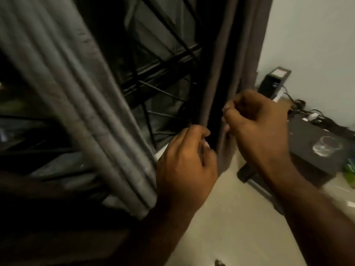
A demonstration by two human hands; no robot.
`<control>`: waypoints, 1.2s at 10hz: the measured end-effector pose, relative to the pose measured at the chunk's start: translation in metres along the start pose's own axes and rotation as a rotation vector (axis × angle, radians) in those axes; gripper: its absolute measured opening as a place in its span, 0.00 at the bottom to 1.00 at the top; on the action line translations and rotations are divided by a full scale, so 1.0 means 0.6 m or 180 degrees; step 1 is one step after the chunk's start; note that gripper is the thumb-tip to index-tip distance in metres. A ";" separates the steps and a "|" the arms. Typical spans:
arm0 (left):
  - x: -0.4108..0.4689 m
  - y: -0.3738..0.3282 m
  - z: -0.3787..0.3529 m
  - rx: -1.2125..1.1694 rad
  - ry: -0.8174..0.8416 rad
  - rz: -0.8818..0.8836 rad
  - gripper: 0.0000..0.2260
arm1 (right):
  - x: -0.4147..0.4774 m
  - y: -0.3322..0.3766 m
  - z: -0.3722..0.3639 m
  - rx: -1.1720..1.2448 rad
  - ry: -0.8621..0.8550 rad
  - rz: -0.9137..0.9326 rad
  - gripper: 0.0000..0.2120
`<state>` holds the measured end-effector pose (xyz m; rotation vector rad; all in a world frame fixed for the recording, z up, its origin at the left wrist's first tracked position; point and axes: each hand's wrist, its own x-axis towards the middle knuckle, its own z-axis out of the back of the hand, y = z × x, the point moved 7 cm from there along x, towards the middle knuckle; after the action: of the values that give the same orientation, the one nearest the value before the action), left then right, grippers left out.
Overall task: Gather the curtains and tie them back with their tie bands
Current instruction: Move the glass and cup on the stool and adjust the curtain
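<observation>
**Thin grips, slipping folds**

The grey curtain [63, 73] hangs bunched at frame left, and the brown curtain [213, 77] hangs at centre right. The left hand [184, 162] curls round one brown fold, and the right hand [255, 127] pinches the next. Such thin grips can let the folds slip out before they are gathered.

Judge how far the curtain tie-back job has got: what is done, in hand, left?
Done: the grey pleated curtain hangs bunched, no band seen on it. In hand: the left hand and right hand pinch folds of the dark brown fabric curtain. Left: tying both; no tie band shows.
</observation>
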<state>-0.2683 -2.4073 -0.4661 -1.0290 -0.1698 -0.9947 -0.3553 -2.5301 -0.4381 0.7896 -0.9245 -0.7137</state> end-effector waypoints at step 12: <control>-0.223 0.777 -0.081 0.0965 0.0016 0.1325 0.13 | -0.199 -0.580 -0.769 -0.1640 0.1923 -0.1317 0.45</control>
<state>-0.0071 -2.2975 -0.8627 -0.7428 -0.0925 -0.5714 -0.0639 -2.4887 -0.9494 0.6738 -0.0133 -0.9485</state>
